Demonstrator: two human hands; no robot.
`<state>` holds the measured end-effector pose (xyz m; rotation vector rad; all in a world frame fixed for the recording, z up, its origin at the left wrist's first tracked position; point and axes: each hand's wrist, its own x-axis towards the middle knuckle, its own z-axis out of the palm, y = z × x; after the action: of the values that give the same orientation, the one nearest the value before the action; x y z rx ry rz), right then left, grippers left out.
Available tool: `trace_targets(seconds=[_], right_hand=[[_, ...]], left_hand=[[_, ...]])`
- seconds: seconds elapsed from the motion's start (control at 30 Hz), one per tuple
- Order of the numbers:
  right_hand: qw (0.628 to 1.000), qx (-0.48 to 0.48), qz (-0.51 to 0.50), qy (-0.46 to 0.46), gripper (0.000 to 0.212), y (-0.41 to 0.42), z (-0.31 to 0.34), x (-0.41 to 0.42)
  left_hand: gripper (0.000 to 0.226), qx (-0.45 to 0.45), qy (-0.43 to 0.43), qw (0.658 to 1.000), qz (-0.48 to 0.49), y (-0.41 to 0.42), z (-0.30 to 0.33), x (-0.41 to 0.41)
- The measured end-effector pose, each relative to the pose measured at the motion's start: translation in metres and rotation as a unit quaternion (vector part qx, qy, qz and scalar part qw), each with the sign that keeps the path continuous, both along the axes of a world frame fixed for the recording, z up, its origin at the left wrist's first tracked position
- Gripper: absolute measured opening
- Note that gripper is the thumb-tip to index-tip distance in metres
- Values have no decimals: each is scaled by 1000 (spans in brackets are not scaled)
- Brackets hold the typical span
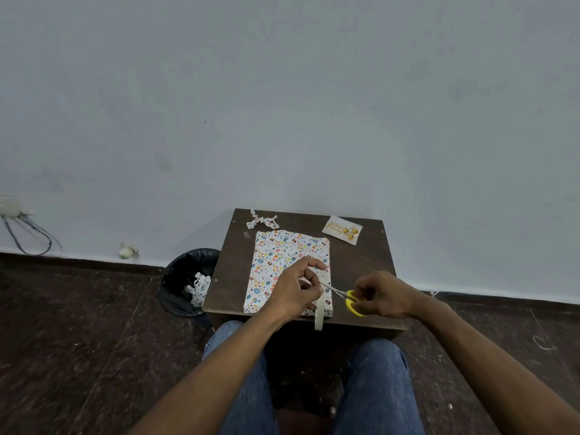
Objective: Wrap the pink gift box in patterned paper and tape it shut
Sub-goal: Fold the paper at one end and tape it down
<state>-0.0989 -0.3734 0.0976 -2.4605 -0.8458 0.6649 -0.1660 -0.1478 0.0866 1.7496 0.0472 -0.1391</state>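
**Gift box lies lengthwise ahead, tape stretched across its near right corner**

Gift box (282,265), already covered in its patterned paper, lies flat on the small dark table (354,265), its long axis running away from us from the near edge toward the far edge. It sits slightly left of the table's middle, and no pink shows through.

Nearest us, the tape roll (319,312) hangs just over the table's near edge, at the box's near right corner. Our left hand (298,288) rests over that corner, fingers curled and pinching the strip of tape pulled up from the roll. Our right hand (381,295) is just to the right of the box, near the table's near right corner, fingers curled through the yellow handles of the scissors (345,298). The blades point left toward the strip, tips at or very near the left hand's fingertips; we cannot tell how far the blades are parted.

We judge that the coming cut turns on this: the strip runs along the box's long axis, the blades come at it crosswise from the right, and the left hand is the nearer to the box.

Farther on, a paper bow (262,219) lies at the far edge, and a birthday card (342,230) near the far right corner. A bin (182,277) with paper scraps stands on the floor to the left.
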Motion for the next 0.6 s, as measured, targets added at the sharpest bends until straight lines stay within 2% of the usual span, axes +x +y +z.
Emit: trace_targets(seconds=[0.23,0.37,0.43,0.5,0.6], right_hand=[[999,-17,12,42,23,-1,0,-4],[999,-2,-5,53,37,-8,-2,-7],[998,-3,-13,60,26,-13,-6,-9],[998,-6,-24,50,21,-19,-15,-10],[996,-28,-87,-11,38,-27,-31,-10]], left_hand=[[46,-5,1,1000,-2,-3,1,0],[48,-7,2,1000,1,-5,2,0],[48,-10,5,1000,15,-5,2,1],[49,-14,10,1000,25,-5,2,2],[49,-22,12,999,29,-4,1,2]])
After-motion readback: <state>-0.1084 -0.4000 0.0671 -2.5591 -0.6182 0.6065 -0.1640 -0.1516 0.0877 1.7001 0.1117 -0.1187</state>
